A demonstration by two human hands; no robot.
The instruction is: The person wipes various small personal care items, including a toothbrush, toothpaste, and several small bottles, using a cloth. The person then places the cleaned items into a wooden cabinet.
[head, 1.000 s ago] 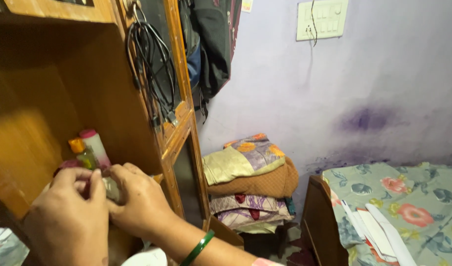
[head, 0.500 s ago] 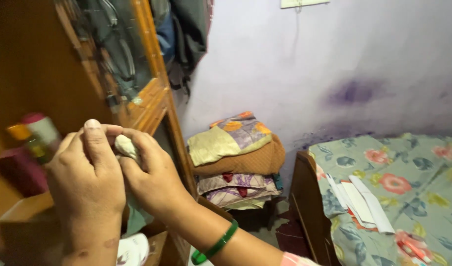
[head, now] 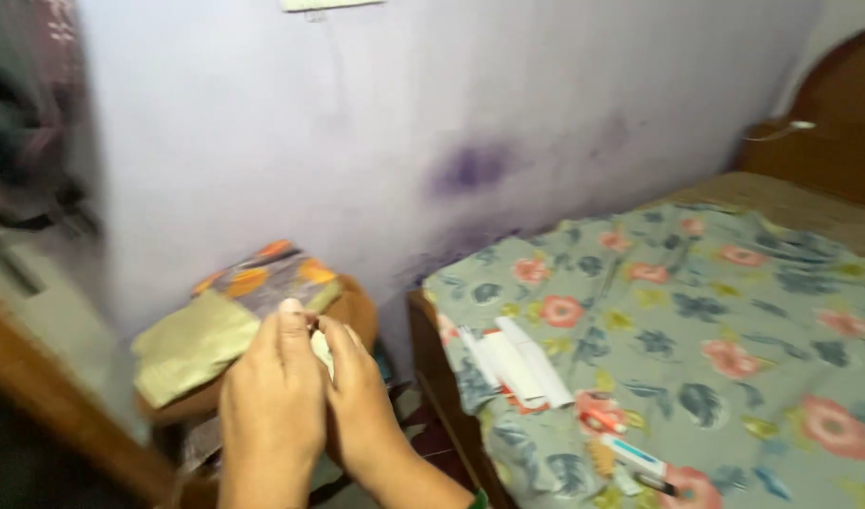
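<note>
My left hand (head: 272, 401) and my right hand (head: 362, 401) are raised together in the lower middle of the view. Between their fingertips they pinch a small pale whitish object (head: 321, 347), mostly hidden by the fingers. Behind the hands lies a stack of folded blankets (head: 220, 316). To the right is a bed with a floral sheet (head: 734, 311), and white paper strips (head: 512, 363) lie near its corner.
A lilac wall (head: 432, 123) with a purple stain fills the background. Small tubes and packets (head: 621, 448) lie on the bed's near edge. A wooden headboard (head: 828, 123) stands at the far right. A blurred wooden cabinet edge (head: 46, 396) is at the left.
The view has swung right, away from the wooden cabinet and its bottles toward the bed. Both hands came out of the cabinet holding the small pale object between them.
</note>
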